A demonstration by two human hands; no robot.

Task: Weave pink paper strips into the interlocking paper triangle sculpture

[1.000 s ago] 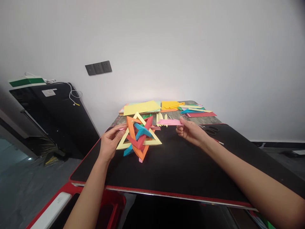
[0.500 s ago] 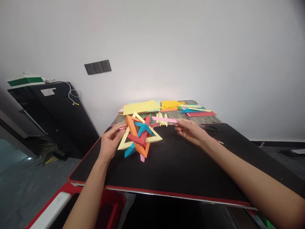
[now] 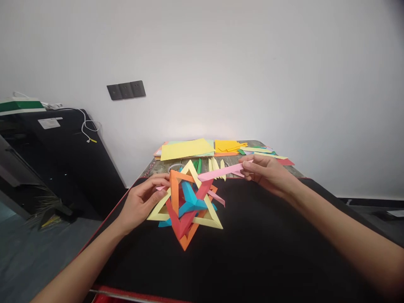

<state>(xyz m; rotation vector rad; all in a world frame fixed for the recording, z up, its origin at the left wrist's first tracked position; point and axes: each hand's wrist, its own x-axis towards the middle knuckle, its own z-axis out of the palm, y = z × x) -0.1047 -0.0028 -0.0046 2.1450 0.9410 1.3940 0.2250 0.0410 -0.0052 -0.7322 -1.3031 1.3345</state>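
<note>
In the lower centre of the frame, the paper star [image 3: 190,203] has its left side pinched by the left hand [image 3: 140,204], while the right hand [image 3: 268,174], right of centre, pinches a pink strip [image 3: 221,171] that could buckle if pushed crookedly against the star.

- Hands: two were present, one left hand [image 3: 140,203] and one right hand [image 3: 268,172].
- Paper model [image 3: 190,203]: one was situated between the hands.
- Pink strip [image 3: 221,171]: one was pinched in the right hand.
- Socket plates [image 3: 126,90]: three formed a row beyond the left hand.
- Cabinet [image 3: 78,158]: one stood left of the left hand.
- Pale-yellow strips [image 3: 216,163]: several lay beyond the hands, overlapping too closely to count.
</note>
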